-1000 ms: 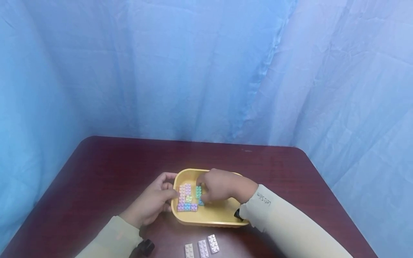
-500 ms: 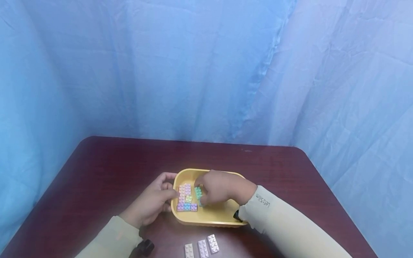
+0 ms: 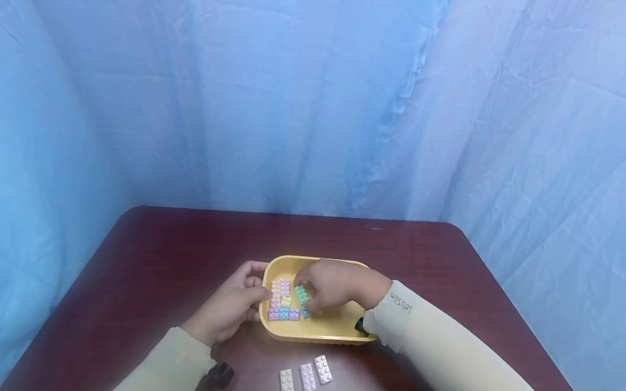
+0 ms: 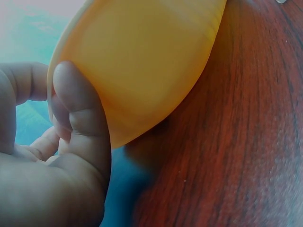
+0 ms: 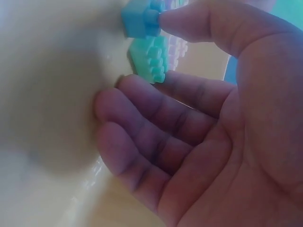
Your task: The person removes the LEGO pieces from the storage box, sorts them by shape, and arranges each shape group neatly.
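At the left end of a yellow plastic tub (image 3: 337, 327), my left hand (image 3: 233, 304) grips the rim. Its thumb lies inside the wall (image 4: 142, 61) in the left wrist view, the other fingers behind it. My right hand (image 3: 337, 283) reaches down into the tub. Between its thumb and fingers are a green toy building brick (image 3: 301, 294) and a blue brick (image 3: 305, 311), end to end. Up close, the thumb tip meets the blue brick (image 5: 135, 21) at its studs, and fingertips are at the far end of the green brick (image 5: 149, 59).
Left of the right hand, a block of pink, purple, yellow and blue bricks (image 3: 276, 293) lies on the tub's floor. A cream brick (image 3: 287, 380), a lilac brick (image 3: 308, 377) and a pale pink brick (image 3: 323, 369) lie on the dark red table (image 3: 195, 244) in front. Blue curtains (image 3: 303, 108) surround it.
The green and blue bricks have turned from straight to slanted under my right hand, the green one shifting slightly nearer. My left hand and the tub have stayed put.
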Available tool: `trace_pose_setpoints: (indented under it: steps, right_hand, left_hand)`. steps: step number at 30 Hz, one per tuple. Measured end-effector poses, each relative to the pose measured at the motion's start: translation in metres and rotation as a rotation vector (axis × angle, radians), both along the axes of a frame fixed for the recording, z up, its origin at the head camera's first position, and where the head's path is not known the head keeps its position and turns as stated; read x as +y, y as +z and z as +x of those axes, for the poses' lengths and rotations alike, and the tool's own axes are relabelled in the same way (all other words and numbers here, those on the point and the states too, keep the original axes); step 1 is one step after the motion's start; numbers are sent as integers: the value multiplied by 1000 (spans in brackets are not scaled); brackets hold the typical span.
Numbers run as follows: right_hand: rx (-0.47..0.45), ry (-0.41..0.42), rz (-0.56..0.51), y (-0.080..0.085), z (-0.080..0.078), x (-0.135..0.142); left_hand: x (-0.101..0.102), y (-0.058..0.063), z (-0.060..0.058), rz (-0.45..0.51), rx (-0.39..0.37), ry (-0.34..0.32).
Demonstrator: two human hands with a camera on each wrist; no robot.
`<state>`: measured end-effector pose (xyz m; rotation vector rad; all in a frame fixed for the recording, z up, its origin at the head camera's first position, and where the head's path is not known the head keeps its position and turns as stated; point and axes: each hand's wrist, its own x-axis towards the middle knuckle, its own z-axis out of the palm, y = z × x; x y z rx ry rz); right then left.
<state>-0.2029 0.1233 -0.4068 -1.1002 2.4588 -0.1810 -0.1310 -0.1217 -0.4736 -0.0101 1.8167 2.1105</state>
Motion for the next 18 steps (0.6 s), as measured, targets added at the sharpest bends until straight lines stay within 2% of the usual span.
trace_pose_setpoints:
  steps: [18]
  right_hand:
    - [-35, -29, -4, -1, 1, -1]
  left_hand:
    - [1, -1, 0, 4, 1, 1]
